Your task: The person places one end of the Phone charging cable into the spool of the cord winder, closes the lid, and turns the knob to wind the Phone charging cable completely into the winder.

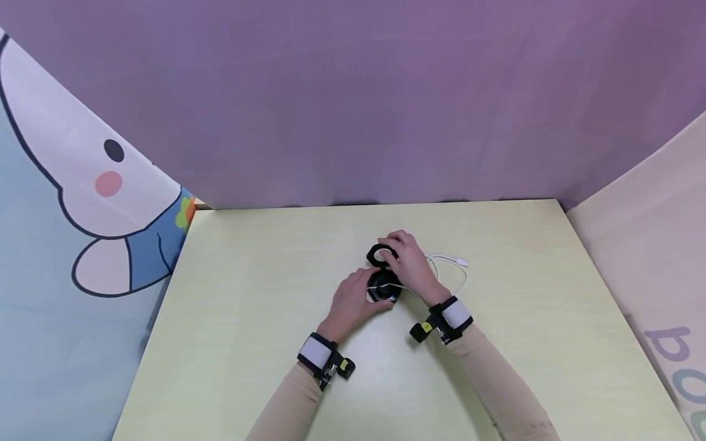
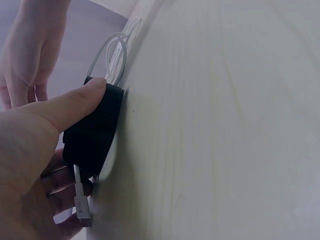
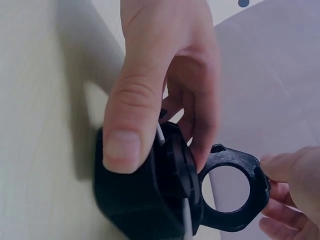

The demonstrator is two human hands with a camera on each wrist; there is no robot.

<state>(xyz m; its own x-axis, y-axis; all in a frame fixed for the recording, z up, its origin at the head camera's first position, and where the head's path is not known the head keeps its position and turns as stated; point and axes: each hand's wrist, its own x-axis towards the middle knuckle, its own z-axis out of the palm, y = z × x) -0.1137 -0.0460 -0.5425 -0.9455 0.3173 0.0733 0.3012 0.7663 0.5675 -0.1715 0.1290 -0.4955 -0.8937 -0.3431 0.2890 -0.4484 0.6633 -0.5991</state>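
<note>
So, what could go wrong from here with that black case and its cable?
The white cable runs out over the edge of the black case, so the open lid might pinch it on closing. Loose loops on the table could snag and tug the cable out of place. The left hand grips the case beside its edge and may get nipped.

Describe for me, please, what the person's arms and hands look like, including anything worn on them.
The left hand and right hand are bare. The left sleeve and right sleeve are beige. The left strap and right strap are black, each with a pale, squarish patch and a small black block marked with yellow.
</note>
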